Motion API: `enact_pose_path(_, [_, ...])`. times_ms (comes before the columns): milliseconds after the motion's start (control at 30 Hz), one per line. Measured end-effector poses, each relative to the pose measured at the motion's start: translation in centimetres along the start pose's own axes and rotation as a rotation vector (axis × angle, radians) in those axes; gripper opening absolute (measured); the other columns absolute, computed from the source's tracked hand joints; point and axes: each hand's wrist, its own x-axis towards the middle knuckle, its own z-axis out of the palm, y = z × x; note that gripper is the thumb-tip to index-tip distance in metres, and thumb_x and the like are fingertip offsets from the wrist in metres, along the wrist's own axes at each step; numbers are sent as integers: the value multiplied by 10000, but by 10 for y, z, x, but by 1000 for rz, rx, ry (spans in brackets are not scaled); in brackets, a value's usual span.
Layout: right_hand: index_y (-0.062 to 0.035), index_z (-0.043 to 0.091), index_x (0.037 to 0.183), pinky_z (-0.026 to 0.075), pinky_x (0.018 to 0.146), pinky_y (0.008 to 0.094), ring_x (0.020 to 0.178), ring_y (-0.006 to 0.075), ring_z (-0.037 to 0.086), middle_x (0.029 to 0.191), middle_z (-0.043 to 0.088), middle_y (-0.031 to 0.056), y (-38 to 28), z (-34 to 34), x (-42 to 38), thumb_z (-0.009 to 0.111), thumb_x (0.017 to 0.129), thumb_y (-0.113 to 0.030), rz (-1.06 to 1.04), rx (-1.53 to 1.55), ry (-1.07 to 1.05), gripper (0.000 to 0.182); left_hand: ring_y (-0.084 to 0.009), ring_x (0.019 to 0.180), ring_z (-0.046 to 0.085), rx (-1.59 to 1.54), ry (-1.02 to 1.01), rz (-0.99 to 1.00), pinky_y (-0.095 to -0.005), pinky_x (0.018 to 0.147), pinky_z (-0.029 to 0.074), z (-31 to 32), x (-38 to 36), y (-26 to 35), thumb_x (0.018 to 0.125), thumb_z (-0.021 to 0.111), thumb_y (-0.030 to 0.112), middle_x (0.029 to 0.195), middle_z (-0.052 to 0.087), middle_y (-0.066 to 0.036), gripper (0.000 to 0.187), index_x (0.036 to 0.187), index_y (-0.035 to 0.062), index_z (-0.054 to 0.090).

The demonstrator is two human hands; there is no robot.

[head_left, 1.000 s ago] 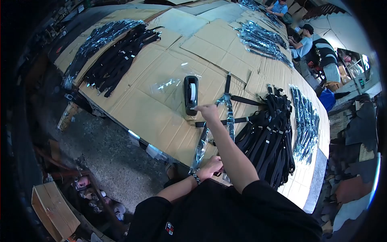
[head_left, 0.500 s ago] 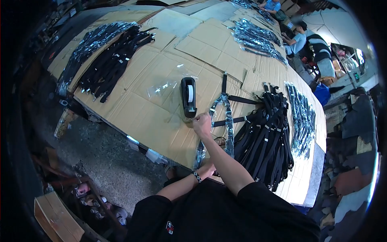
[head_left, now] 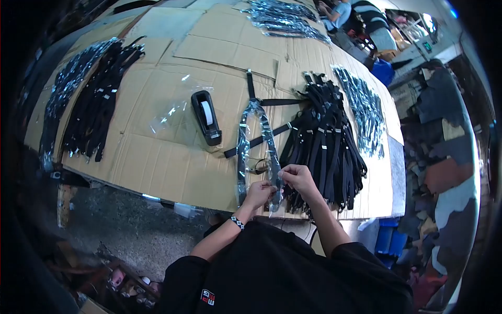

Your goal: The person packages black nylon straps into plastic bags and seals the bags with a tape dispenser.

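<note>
A black strap harness, partly wrapped in clear plastic (head_left: 242, 152), lies on the cardboard-covered table near its front edge. My left hand (head_left: 260, 193) has its fingers closed at the lower part of the wrapped strap. Just right of it, my right hand (head_left: 297, 178) is pinched over the right strap; anything between its fingertips is too small to make out. A black tape dispenser (head_left: 207, 118) with a white roll stands left of the harness. Beside my right hand lies a large bundle of black straps (head_left: 327, 141) with metal clips.
Plastic-wrapped straps (head_left: 363, 112) lie at the right, more (head_left: 285, 20) at the back. Black straps (head_left: 94, 104) and wrapped ones (head_left: 68, 86) are at the left. Clear plastic (head_left: 172, 112) lies by the dispenser. A person (head_left: 337, 13) sits beyond the table.
My right hand has left the tape dispenser and come back to the harness, beside my left hand. The camera view has shifted, so the table's contents appear farther left.
</note>
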Motion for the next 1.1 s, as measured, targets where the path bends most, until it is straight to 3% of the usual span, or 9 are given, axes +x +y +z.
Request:
enact_pose_path(133, [6,719,877,325,481,195,535,20,469,649,578,-43,15,3,-12,739,902,-130,63,15,68,140,-42,628,553,-9,41,-25,-211,531,397,-1,1,-4,947,656,99,763,648,15,82,952,23,687])
enact_pose_path(233, [23,727,893,399,558,228,631,39,516,719,637,-20,23,8,-17,718,904,-113,93,15,84,138,-51,676,588,-50,22,-32,-208,576,452,2,-1,0,957,642,87,800,651,15,74,974,25,679])
enact_pose_path(567, [36,702,925,386,526,227,605,20,499,685,619,-28,63,13,-6,726,905,-93,-79,-24,130,133,-55,707,606,-87,-18,-40,-208,631,475,4,-13,4,950,638,64,822,652,25,43,946,49,679])
enact_pose_path(667, [39,688,1018,385,528,230,589,30,493,657,599,-29,64,13,-7,738,898,-104,-59,-57,157,194,-50,699,600,-84,-26,-9,-202,621,464,2,-12,-2,950,638,65,812,648,29,47,944,45,680])
enact_pose_path(867, [53,549,1301,396,536,237,619,57,521,712,614,1,55,10,-13,798,862,-206,-17,-114,254,567,-40,701,599,-61,-47,62,-204,616,458,0,-9,-10,958,637,71,817,658,24,62,944,29,680])
enact_pose_path(1000, [38,488,1371,388,512,206,602,38,532,780,649,3,47,13,-10,779,885,-184,56,85,143,608,-33,614,531,-89,13,133,-220,559,408,8,-6,-11,941,647,72,743,636,27,77,917,8,684])
enact_pose_path(1100, [25,548,1319,445,604,211,696,61,592,862,679,17,42,15,2,771,880,-141,91,278,73,519,-41,645,575,-104,18,103,-214,589,440,9,-7,-4,942,654,70,770,662,10,83,930,-6,683])
